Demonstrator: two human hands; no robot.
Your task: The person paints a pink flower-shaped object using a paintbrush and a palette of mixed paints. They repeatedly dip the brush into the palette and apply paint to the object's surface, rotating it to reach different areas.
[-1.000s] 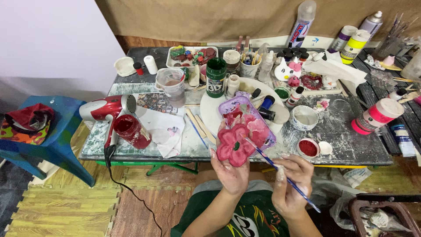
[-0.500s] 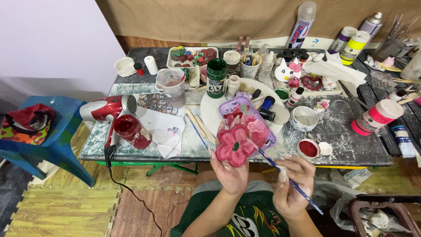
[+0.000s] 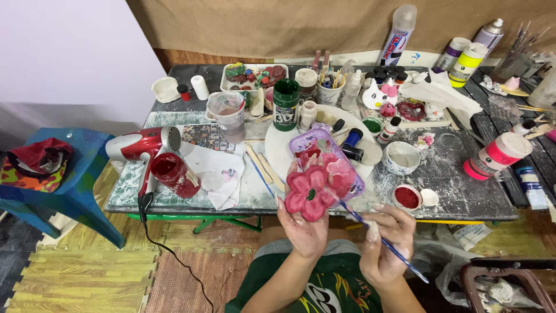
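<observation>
While left hand (image 3: pixel 304 232) cups flower (image 3: pixel 307 194), right hand (image 3: pixel 385 243) grips brush (image 3: pixel 382 240) off table edge (image 3: pixel 231 210).

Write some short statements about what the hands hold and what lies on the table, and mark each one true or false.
1. The left hand holds a red flower shape. True.
2. The right hand holds a pair of scissors. False: it holds a thin paintbrush with a blue handle.
3. A red hair dryer lies on the left part of the table. True.
4. The blue stool stands to the right of the table. False: it stands to the left, with a cloth on it.
5. The green jar lies on its side. False: it stands upright.
6. The brush tip is near the purple tray, beside the flower. True.
</observation>
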